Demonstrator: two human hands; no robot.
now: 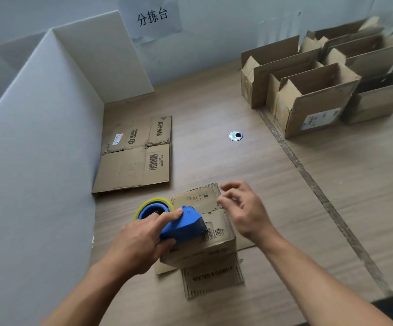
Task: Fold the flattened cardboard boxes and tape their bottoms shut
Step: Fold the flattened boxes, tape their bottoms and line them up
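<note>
A small cardboard box (214, 241) stands bottom-up near the table's front, its lower flaps spread on the wood. My left hand (141, 241) grips a blue tape dispenser (181, 225) with a yellow-edged roll, its front end resting on the box's closed bottom flaps. My right hand (242, 208) hovers just above the box's far right corner, fingers loosely curled, holding nothing. A flattened cardboard box (134, 156) lies on the table further back, against the white partition.
A white folded partition (49, 128) walls the left side. Several erected open boxes (317, 90) stand at the back right. A round metal cable grommet (235, 136) sits mid-table. A taped seam (308, 175) runs diagonally across the wooden tabletop.
</note>
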